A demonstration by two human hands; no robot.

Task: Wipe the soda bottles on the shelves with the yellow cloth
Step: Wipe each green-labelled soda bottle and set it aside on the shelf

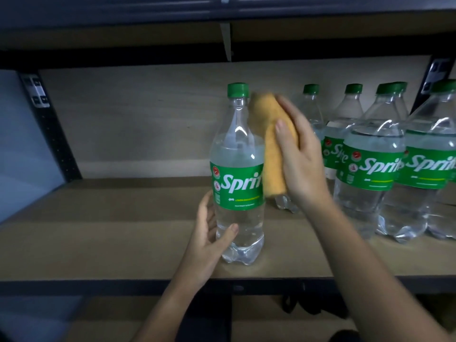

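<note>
Bottle [238, 174] upright on shelf [123, 230], left hand [209, 233] wrapped round its base to steady it. Right hand [299, 156] grips yellow cloth [272, 144] against its side to wipe.

I'm in what looks like a shop or its stockroom: a dark metal rack [53, 134] with slotted uprights carries wooden shelf boards [111, 233], and identical green-capped Sprite bottles [375, 164] stand crowded in rows at the right like stock.

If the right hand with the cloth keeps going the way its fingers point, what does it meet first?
Probably the wooden back panel: the right hand points up-left, its yellow cloth passing just beside the clear Sprite bottle. Depth unclear.
</note>
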